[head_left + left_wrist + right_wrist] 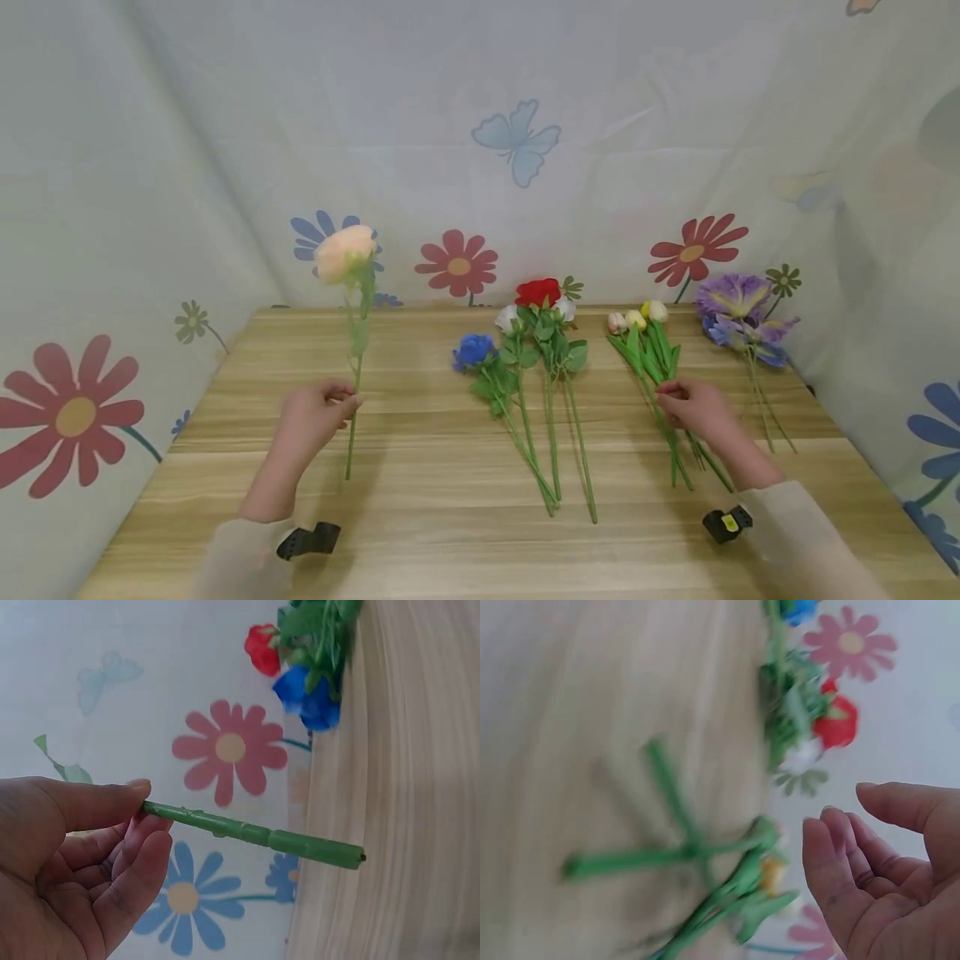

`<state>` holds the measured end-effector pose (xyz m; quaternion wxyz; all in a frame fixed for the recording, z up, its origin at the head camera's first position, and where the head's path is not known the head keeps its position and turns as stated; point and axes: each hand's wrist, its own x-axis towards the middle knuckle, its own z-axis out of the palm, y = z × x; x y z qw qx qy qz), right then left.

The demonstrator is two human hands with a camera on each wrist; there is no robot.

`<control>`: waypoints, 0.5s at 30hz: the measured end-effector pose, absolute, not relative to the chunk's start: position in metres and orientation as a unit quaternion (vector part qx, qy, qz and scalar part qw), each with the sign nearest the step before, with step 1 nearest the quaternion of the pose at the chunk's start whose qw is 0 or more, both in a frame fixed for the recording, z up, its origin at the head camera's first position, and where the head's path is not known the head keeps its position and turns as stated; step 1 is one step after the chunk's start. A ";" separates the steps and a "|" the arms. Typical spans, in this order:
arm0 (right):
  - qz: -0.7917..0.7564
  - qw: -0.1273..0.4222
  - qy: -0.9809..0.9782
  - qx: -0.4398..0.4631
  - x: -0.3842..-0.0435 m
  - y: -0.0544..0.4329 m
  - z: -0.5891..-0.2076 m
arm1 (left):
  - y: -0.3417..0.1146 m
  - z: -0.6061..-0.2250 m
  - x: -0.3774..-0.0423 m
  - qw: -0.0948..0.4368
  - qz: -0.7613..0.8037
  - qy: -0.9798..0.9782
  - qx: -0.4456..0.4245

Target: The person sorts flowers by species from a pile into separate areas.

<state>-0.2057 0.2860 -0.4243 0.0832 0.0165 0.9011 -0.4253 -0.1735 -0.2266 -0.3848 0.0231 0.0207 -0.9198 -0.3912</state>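
Observation:
My left hand (pixel 313 417) pinches the green stem (pixel 315 849) of a peach-coloured flower (pixel 347 254) between thumb and fingers. The flower stands nearly upright above the left part of the table, its bloom at the top and the cut stem end below the hand. Over the tulips (pixel 636 333), which are pink, yellow and white and lie on the right part of the table, is my right hand (pixel 699 408). In the right wrist view that hand (pixel 885 862) shows loosely bent fingers with a gap to the thumb and nothing between them; the crossed tulip stems (pixel 630 861) lie beyond it.
Mid-table lie a blue flower (pixel 474 352), a red rose (pixel 538 292) and white roses (pixel 507 318), stems towards me. Purple and blue flowers (pixel 735 296) lie at the far right. A printed curtain (pixel 375 100) hangs behind the wooden table (pixel 435 533).

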 end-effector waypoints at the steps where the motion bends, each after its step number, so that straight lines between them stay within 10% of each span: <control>1: -0.421 0.073 0.904 0.006 -0.205 0.281 -0.422 | -0.221 -0.384 -0.174 0.024 -0.395 -0.918 0.019; 15: -0.525 0.018 0.846 -0.092 -0.198 0.185 -0.403 | -0.150 -0.383 -0.189 0.007 -0.444 -0.896 -0.009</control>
